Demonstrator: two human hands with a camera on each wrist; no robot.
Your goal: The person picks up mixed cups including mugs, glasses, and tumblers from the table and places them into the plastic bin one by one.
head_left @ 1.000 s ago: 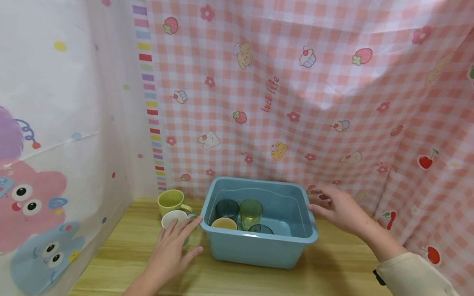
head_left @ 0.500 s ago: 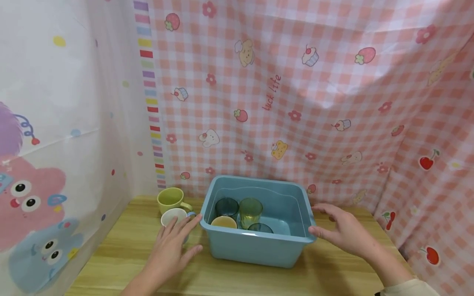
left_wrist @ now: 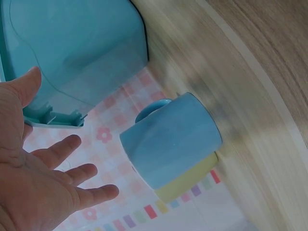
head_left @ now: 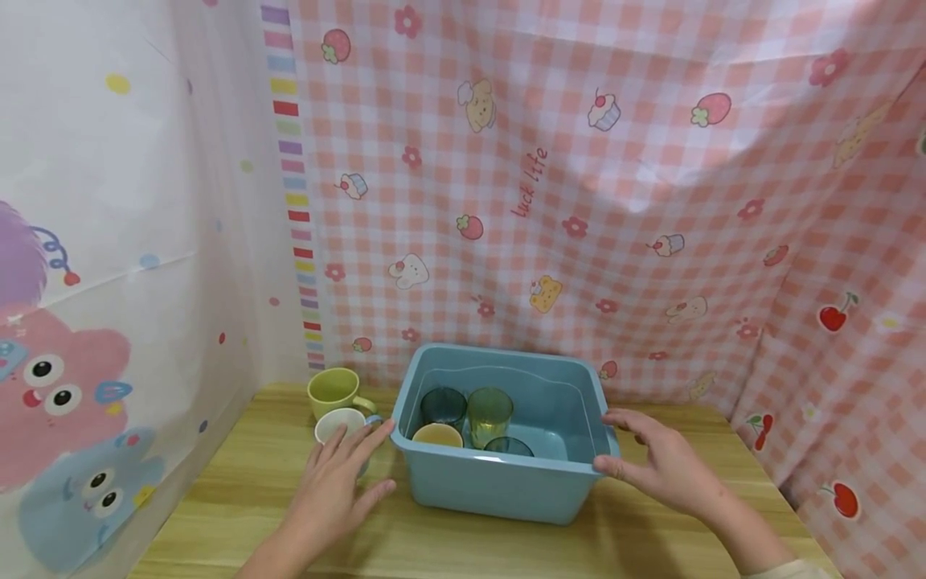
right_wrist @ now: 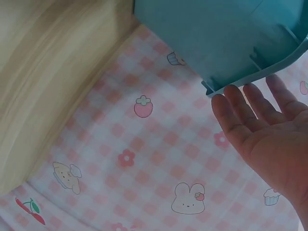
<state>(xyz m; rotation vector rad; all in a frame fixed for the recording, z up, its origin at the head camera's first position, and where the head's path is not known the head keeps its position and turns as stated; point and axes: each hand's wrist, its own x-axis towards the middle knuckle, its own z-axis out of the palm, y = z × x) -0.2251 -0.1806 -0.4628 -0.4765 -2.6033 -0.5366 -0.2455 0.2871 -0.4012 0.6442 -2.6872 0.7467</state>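
A blue plastic bin (head_left: 499,486) stands on the table, holding a dark glass (head_left: 444,406), a green glass (head_left: 490,414), a yellow-rimmed cup (head_left: 437,437) and another dark glass (head_left: 510,447). The left hand (head_left: 329,490) has its fingers spread, fingertips at the bin's left rim, above a cup with a white inside; in the left wrist view that cup (left_wrist: 173,139) is blue outside and not held. The right hand (head_left: 669,466) has extended fingers touching the right rim; in the right wrist view the fingertips meet the underside of the bin's rim (right_wrist: 269,70).
A yellow-green mug (head_left: 333,392) stands behind the white-lined cup, left of the bin. The wooden table (head_left: 217,498) meets a pink checked cloth (head_left: 434,193) at the back and right, and a white printed cloth (head_left: 166,322) on the left.
The right hand has come down from above the right rim, then moved left onto it. The left hand has stayed at the left rim, and the bin looks unmoved.
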